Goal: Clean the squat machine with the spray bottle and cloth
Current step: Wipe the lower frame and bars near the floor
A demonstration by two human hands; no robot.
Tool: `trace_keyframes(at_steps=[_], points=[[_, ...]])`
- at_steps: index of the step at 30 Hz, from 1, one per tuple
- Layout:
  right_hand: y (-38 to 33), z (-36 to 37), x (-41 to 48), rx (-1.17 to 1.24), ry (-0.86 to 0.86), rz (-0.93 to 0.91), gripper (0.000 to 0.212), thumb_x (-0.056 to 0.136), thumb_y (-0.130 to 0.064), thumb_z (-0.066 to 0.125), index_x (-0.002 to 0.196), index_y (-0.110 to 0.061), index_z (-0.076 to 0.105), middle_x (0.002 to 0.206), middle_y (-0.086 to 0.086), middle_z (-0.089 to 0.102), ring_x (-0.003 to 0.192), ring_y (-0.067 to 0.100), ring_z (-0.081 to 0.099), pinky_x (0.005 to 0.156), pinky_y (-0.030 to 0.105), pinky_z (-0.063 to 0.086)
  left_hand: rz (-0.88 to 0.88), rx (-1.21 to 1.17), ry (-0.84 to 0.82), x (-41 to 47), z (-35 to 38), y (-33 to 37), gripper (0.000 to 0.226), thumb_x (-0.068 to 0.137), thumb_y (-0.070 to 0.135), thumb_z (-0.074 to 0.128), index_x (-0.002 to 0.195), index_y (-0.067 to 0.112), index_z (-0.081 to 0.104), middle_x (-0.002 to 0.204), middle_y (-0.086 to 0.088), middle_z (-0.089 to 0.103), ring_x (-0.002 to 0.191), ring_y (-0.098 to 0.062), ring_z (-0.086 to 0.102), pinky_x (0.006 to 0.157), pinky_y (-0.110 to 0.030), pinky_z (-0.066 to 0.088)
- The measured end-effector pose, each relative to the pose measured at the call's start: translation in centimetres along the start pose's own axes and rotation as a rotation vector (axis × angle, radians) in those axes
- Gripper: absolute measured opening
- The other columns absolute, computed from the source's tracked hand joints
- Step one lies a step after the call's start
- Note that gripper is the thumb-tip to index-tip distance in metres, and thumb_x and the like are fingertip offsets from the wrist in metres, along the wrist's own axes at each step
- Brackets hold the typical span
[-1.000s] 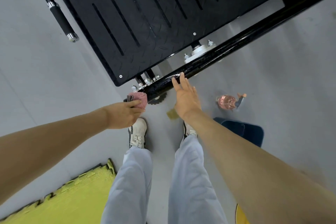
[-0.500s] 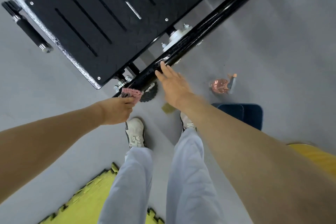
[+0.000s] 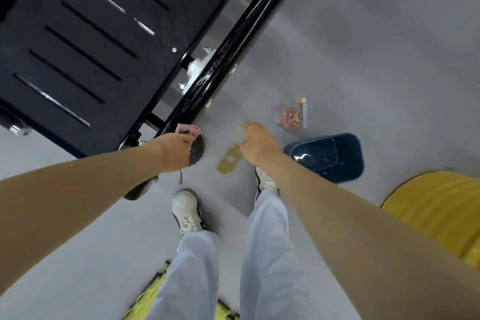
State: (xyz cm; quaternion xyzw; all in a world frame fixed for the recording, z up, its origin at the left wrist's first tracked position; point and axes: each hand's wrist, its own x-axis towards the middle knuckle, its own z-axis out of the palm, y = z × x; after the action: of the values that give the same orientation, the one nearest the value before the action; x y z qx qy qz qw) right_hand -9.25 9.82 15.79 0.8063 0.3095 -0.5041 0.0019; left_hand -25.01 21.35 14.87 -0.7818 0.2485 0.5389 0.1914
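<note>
- Squat machine (image 3: 85, 41): black slotted footplate, fills the upper left, set at a slant.
- Chrome handle end (image 3: 18, 128): at the far left edge, below the footplate's lower corner; blurred.
- Foam mat (image 3: 153, 291): yellow-green, jigsaw edge, on the floor at the bottom, partly under the trouser legs.
- Left hand (image 3: 174, 150): fingers curled round the cloth, gripping it at the low end of the frame tube.
- Cloth (image 3: 187, 129): pink, bunched, showing above the left hand's knuckles and touching the tube's lower end.
- Frame tube (image 3: 228, 57): glossy black, runs diagonally from top centre down to the cloth, along the footplate's right edge; pale speckles on its middle stretch.
- Floor tag (image 3: 230, 160): flat yellowish piece on the grey floor, between the two hands.
- Right hand (image 3: 257, 140): fingers loosely curled, holding nothing; apart from the tube, above the floor.
- Spray bottle (image 3: 292, 117): clear pinkish body, grey trigger head, orange tip; on the floor just right of the right hand, touched by neither hand. Upright or lying, cannot tell.
- Bin (image 3: 327, 156): dark blue, open-topped, just below the bottle.
- Yellow object (image 3: 441, 210): rounded, at the right edge; only part of it is in view.
</note>
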Motion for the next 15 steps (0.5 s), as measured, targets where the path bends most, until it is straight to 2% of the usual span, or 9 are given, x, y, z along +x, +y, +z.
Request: trace_keyframes(at_steps=[1,3,6,8,9,11,12,13,15], points=[[0.5,-0.5,0.1,0.018,-0.004,0.027,0.042,0.088,-0.002,0.045,0.13,-0.008,0.047,0.132,0.016,0.049,0.122,0.032,0.048,0.102,0.037,0.042,0.035,0.028,-0.018,-0.1,-0.4,-0.7,0.027,0.093,0.011,0.05,0.117,0.014,0.061,0.127,-0.007,0.061,0.125,-0.028,0.048,0.117,-0.042,0.013],[1.3,-1.3,0.7,0.055,-0.01,0.06,0.041,0.088,-0.001,0.044,0.129,-0.008,0.048,0.13,0.016,0.051,0.12,0.031,0.05,0.101,0.039,0.043,0.031,0.09,0.061,0.4,-1.1,-3.2,0.027,0.091,0.013,0.053,0.117,0.015,0.062,0.128,-0.008,0.061,0.126,-0.029,0.048,0.118,-0.045,0.011],[1.5,-3.0,2.0,0.148,-0.016,0.065,0.045,0.089,0.0,0.043,0.133,-0.009,0.045,0.134,0.015,0.048,0.123,0.03,0.049,0.101,0.038,0.043,-0.089,0.263,0.23,2.1,-3.1,-8.7,0.031,0.09,0.011,0.051,0.119,0.015,0.061,0.128,-0.014,0.058,0.123,-0.034,0.048,0.115,-0.051,0.015],[1.5,-4.6,3.0,0.272,0.005,0.057,0.051,0.089,0.001,0.042,0.138,-0.012,0.042,0.137,0.013,0.048,0.123,0.029,0.049,0.101,0.035,0.043,-0.182,0.292,0.272,3.1,-5.4,-12.4,0.034,0.089,0.009,0.045,0.119,0.017,0.06,0.122,-0.012,0.058,0.118,-0.034,0.049,0.111,-0.053,0.02],[1.6,-5.5,3.4,0.349,0.025,0.058,0.053,0.09,0.002,0.04,0.141,-0.014,0.039,0.138,0.012,0.048,0.122,0.027,0.05,0.097,0.031,0.044,-0.226,0.239,0.284,3.6,-6.4,-13.6,0.035,0.091,0.01,0.045,0.122,0.019,0.057,0.126,-0.01,0.056,0.123,-0.033,0.045,0.114,-0.052,0.017],[1.9,-7.6,4.1,0.512,0.052,0.09,0.055,0.093,0.003,0.037,0.145,-0.016,0.035,0.141,0.009,0.046,0.111,0.023,0.053,0.076,0.016,0.046,-0.275,0.08,0.298,4.5,-7.9,-14.9,0.038,0.094,0.017,0.048,0.131,0.018,0.052,0.14,-0.006,0.048,0.137,-0.027,0.033,0.119,-0.047,0.007],[2.0,-8.5,4.4,0.585,0.054,0.109,0.054,0.094,0.002,0.036,0.145,-0.017,0.034,0.141,0.008,0.045,0.105,0.021,0.053,0.063,0.01,0.041,-0.295,0.022,0.26,4.2,-8.4,-14.8,0.037,0.095,0.017,0.048,0.132,0.014,0.051,0.141,-0.009,0.046,0.137,-0.029,0.032,0.119,-0.046,0.007],[2.3,-9.4,4.7,0.64,0.049,0.124,0.053,0.095,0.001,0.036,0.145,-0.017,0.035,0.14,0.007,0.046,0.105,0.021,0.052,0.057,0.008,0.037,-0.289,0.01,0.233,3.9,-8.6,-14.4,0.036,0.095,0.016,0.046,0.13,0.011,0.052,0.14,-0.013,0.047,0.134,-0.034,0.034,0.117,-0.048,0.01],[2.8,-11.2,5.5,0.691,0.039,0.132,0.048,0.096,-0.001,0.038,0.142,-0.015,0.039,0.138,0.006,0.048,0.118,0.022,0.052,0.063,0.012,0.037,-0.192,0.137,0.184,3.3,-8.5,-13.9,0.035,0.094,0.013,0.047,0.129,0.011,0.051,0.137,-0.017,0.048,0.134,-0.042,0.032,0.116,-0.053,0.01]])
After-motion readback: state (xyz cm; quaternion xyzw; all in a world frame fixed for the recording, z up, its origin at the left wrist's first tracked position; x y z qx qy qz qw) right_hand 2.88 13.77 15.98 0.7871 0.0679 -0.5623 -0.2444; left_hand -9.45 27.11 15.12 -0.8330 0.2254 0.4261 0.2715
